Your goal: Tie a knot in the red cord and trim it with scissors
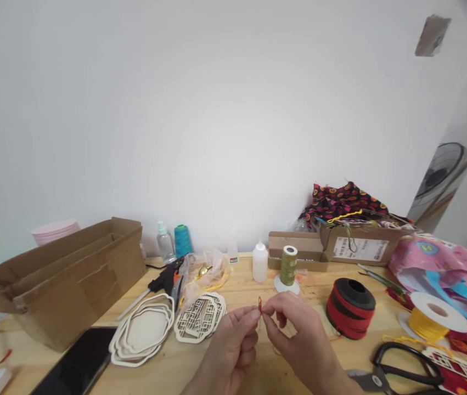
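Two hands meet low in the centre of our view: our left hand point(229, 345) and right hand point(299, 340) come together fingertip to fingertip over the wooden table point(233, 291). Both are pinched narrow on a small piece of red cord point(260, 305), which stands up between thumb and forefinger of each; only a short loop shows above the fingers, and whether more trails below we cannot tell.

Step in hand, as we judge it: fine work on the cord itself, likely forming or tightening a knot. Next move would call for a steady pinch on one side while the other draws the end, with little slack to spare.

Just left of the hands lie a stack of pale cut-out frames point(142, 334) and a lattice cut-out point(200, 317), with a dark phone point(77, 362) nearer us. To the right sit black-handled scissors point(406, 368), a red spool point(350, 307) and a yellow spool point(433, 318).

Further back: an olive thread cone point(288, 266), a white squeeze bottle point(260, 262), a glue gun point(167, 280), a teal thread cone point(183, 240) and an open cardboard box point(68, 274). Patterned fabric point(340, 200) rests against the wall.
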`<state>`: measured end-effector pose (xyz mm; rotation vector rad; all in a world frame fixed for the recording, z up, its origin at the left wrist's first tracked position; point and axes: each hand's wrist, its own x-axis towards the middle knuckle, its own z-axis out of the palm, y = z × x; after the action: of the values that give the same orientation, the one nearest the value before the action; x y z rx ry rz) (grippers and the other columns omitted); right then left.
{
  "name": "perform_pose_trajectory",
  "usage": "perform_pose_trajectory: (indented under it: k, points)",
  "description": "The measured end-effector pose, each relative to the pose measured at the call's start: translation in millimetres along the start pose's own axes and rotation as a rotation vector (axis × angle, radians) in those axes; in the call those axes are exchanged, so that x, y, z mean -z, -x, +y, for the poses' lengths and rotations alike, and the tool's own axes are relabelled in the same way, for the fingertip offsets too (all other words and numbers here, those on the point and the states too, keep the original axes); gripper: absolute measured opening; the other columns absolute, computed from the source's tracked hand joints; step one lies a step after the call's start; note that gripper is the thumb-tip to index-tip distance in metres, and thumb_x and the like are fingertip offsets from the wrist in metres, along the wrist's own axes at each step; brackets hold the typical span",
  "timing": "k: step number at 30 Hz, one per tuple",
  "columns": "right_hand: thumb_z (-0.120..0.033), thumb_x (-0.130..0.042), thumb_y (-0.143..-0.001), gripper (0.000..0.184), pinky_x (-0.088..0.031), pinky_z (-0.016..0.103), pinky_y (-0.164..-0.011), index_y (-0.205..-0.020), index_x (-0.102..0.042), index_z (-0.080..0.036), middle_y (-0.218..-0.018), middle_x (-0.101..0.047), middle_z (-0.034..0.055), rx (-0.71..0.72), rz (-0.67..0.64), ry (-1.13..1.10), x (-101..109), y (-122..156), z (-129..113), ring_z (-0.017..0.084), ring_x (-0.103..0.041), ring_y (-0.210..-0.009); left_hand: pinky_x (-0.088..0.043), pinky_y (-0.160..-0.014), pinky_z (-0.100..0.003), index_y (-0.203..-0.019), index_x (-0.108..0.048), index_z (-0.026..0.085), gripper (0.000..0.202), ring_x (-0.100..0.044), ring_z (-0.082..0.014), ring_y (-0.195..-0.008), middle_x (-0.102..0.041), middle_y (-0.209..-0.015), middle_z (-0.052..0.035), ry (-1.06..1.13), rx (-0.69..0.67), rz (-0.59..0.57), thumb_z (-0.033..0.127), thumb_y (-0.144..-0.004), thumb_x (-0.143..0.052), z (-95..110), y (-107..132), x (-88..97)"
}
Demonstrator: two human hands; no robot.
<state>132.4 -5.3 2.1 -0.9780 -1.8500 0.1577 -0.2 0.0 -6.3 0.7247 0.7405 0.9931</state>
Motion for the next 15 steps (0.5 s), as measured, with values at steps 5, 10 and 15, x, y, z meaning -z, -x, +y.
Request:
perform_pose_trajectory:
  k: [5,10,15]
  points:
    - [-0.009,-0.049,-0.073,0.012,-0.038,0.021,-0.049,-0.067,-0.052,-0.019,-0.059,-0.054,-0.0012,0.012,0.008,0.019,0.0,-0.6,-0.4,0.011,-0.046,-0.052,-0.005,-0.034,-0.014,-0.063,-0.051,0.014,0.025,-0.006,-0.0031,-0.041,-0.02,-0.047,0.0122,-0.01,-0.001,0.018,0.032,-0.063,-0.068,0.4,0.6,-1.4]
    - [-0.009,-0.049,-0.071,0.013,-0.037,0.021,-0.049,-0.062,-0.051,-0.019,-0.056,-0.052,-0.0021,-0.015,0.005,0.033,-2.4,-0.7,2.3,0.011,-0.044,-0.05,-0.004,-0.034,-0.014,-0.063,-0.053,0.014,0.024,-0.006,-0.003,-0.041,-0.021,-0.044,0.0128,-0.023,0.0,0.034,0.031,-0.062,-0.068,-0.9,-0.6,0.2]
    - [-0.021,-0.048,-0.074,0.013,-0.035,0.021,-0.047,-0.062,-0.052,-0.018,-0.055,-0.046,-0.0034,-0.329,-0.096,-0.204,-5.8,-0.5,5.1,0.011,-0.041,-0.049,-0.004,-0.034,-0.014,-0.069,-0.055,0.013,0.02,-0.006,-0.0029,-0.04,-0.021,-0.042,0.0133,-0.036,-0.005,0.045,0.029,-0.064,-0.067,-0.8,-1.9,0.9]
